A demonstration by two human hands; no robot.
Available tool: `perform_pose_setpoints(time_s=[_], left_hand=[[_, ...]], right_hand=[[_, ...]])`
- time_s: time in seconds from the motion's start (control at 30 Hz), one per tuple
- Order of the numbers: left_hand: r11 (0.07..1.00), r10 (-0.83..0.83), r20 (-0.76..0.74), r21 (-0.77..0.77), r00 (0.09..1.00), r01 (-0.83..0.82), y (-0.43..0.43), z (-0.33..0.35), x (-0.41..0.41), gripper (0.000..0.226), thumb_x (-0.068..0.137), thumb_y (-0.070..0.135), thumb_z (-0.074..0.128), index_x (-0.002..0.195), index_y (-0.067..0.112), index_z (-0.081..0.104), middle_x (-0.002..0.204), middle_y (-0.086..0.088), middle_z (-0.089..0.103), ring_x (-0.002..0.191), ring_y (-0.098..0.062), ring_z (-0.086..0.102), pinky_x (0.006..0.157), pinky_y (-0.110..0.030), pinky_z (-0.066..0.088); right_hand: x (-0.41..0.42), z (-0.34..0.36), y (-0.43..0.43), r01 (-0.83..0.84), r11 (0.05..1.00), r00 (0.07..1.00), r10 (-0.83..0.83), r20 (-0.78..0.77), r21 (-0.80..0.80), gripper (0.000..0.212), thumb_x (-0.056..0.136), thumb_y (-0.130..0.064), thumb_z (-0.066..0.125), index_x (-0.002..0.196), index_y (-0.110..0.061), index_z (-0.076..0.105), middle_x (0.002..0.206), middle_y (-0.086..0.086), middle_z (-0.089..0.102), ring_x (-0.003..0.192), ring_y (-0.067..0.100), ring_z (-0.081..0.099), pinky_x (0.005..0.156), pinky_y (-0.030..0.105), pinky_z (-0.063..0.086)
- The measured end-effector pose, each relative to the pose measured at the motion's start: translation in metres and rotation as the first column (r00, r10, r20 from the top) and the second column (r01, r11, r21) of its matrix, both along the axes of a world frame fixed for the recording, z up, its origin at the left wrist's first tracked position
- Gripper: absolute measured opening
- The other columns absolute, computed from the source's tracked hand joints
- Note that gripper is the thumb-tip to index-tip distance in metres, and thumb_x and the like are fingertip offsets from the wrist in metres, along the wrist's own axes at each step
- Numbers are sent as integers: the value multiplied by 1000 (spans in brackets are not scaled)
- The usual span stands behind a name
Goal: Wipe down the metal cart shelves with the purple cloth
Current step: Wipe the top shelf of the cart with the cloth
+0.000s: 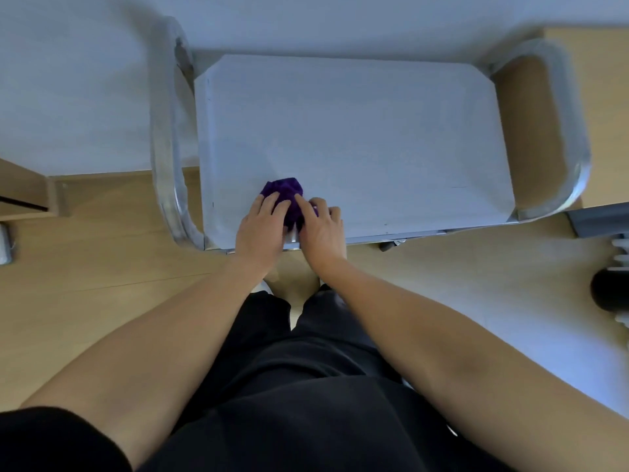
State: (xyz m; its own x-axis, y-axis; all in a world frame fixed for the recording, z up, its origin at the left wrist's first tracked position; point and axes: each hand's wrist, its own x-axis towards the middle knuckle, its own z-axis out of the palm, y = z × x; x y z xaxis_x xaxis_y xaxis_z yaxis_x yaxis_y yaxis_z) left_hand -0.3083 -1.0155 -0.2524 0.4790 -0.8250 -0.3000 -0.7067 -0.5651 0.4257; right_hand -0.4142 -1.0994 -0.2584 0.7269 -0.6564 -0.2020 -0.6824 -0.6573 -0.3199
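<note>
Fingers (272,202) of the left hand (260,229) lie slightly spread over the near-left side of the purple cloth (286,195), pressing it down, while the right hand (321,231) curls its fingers onto the cloth's right side. Bunched into a lump, the cloth sits on the top shelf (357,131) of the metal cart (551,131), close to the near edge and left of the middle. Both bare forearms reach forward over black trousers. Wooden floor (102,253) surrounds the cart.

The metal cart's top shelf (374,131) is seen from above. A bunched purple cloth (284,195) is laid on it, near its front edge.
</note>
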Motion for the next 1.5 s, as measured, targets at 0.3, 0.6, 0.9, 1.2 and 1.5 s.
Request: perform_pose_setpoints(time_s=[0.3,0.6,0.9,1.2,1.5], left_hand=[[992,122,84,12,989,-123,51,4,21,54,94,4,45,147,9,34,157,-7,27,147,-25,16,116,-42,28],[994,98,147,-62,984,-90,62,-9,-11,63,96,29,49,151,11,25,158,-17,18,145,-36,19,113,-49,31],[989,140,156,33,978,-147,75,-17,-7,72,89,10,54,151,3,18,157,-19,20,146,-38,16,116,-48,27],[935,353,94,3,931,-354,43,-21,-41,71,92,8,46,153,13,11,160,-16,9,146,-39,8,113,-54,30],[942,334,132,-23,933,-334,-31,-27,-111,68,92,13,38,153,8,10,159,-19,6,145,-43,6,116,-52,23]], right_hand=[[33,7,43,-148,927,987,118,108,345,70,92,-36,60,148,-5,30,131,13,44,102,26,58,89,36,51],[10,3,9,-148,978,981,127,149,143,48,85,-3,45,132,-5,55,132,12,55,121,30,47,101,44,44],[-14,-1,-4,-204,976,976,209,-66,75,59,91,-11,50,148,-14,34,159,2,25,147,22,19,116,39,27],[-50,-6,-54,-199,978,978,202,-57,60,53,89,-15,51,141,-28,47,157,2,30,145,24,23,110,42,29],[-148,-10,-161,-33,999,996,31,-80,-24,46,90,-28,54,136,-25,51,152,4,37,142,27,28,107,47,35]])
